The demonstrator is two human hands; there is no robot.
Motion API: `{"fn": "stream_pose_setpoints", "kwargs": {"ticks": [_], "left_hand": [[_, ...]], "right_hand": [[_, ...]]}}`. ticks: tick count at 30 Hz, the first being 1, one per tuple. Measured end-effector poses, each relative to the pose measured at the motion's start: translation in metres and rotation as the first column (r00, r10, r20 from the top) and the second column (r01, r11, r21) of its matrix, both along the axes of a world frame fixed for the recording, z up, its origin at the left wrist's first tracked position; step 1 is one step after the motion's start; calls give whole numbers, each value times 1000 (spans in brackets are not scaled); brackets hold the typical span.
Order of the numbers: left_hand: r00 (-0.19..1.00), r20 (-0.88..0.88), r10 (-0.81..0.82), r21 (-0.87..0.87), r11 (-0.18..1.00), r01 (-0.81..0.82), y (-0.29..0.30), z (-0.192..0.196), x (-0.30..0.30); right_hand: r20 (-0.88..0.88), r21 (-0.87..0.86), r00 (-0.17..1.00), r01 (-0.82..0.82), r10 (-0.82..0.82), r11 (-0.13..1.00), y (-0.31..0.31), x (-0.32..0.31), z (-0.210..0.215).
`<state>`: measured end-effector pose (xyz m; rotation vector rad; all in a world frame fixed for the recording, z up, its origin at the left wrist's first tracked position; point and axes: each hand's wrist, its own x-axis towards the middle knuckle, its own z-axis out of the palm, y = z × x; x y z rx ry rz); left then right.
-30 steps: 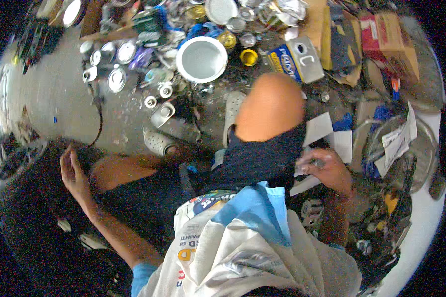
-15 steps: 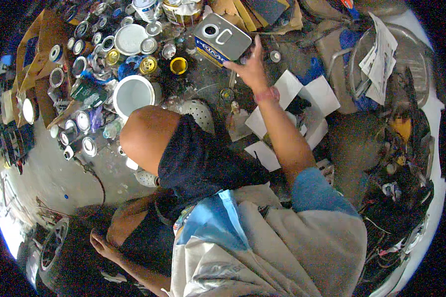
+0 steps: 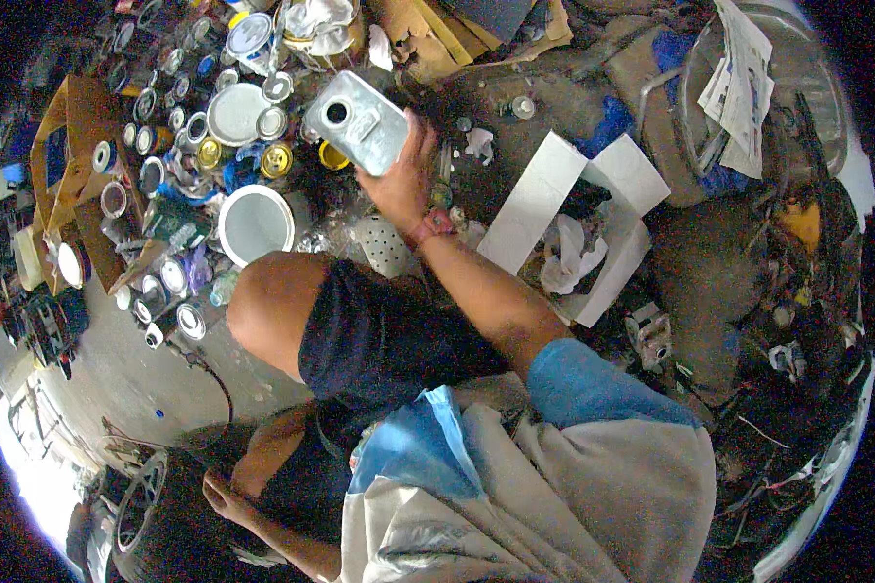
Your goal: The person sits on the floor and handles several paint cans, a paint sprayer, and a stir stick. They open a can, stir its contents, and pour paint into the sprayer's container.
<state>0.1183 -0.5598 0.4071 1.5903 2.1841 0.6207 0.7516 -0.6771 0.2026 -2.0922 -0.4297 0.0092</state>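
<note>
My right hand (image 3: 401,183) grips a rectangular metal can (image 3: 384,131) by its near right side. The can's silver top shows a round dark opening and a flat handle, and it is held over the floor beyond my knee. Just beyond its near left edge is a yellow tin (image 3: 333,155), partly covered by the can. At the lower left, my left hand (image 3: 226,496) hangs beside my other leg with loosely bent fingers and nothing visible in it. A large white bucket (image 3: 256,225) stands left of the can, next to my knee.
Many used tins and lids crowd the left, with a round white lid (image 3: 237,114) among them. A cardboard box (image 3: 63,160) stands farther left. An opened white carton (image 3: 535,199) holds crumpled plastic at right. Newspapers (image 3: 744,92) lie on a chair. A wheel (image 3: 142,505) is at lower left.
My right hand has brought the can leftward and a little nearer, and its printed side has turned out of sight. My left hand has shifted slightly in the picture.
</note>
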Motion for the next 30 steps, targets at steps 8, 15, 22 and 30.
{"fn": "stream_pose_setpoints", "kwargs": {"ticks": [8, 15, 22, 30], "left_hand": [[986, -90, -137, -10, 991, 137, -6, 7, 15], [995, 49, -84, -69, 994, 87, -8, 8, 19], [996, -54, -64, -43, 997, 62, -6, 12, 30], [996, 79, -50, 0, 999, 50, -8, 13, 42]], "right_hand": [[-71, 55, 997, 12, -8, 998, 13, -12, -2], [-26, 67, 1000, -11, 13, 998, 18, 46, -18], [35, 73, 873, -488, 487, 870, -16, 163, -18], [-18, 41, 879, -475, 476, 879, -24, 195, -27]]}}
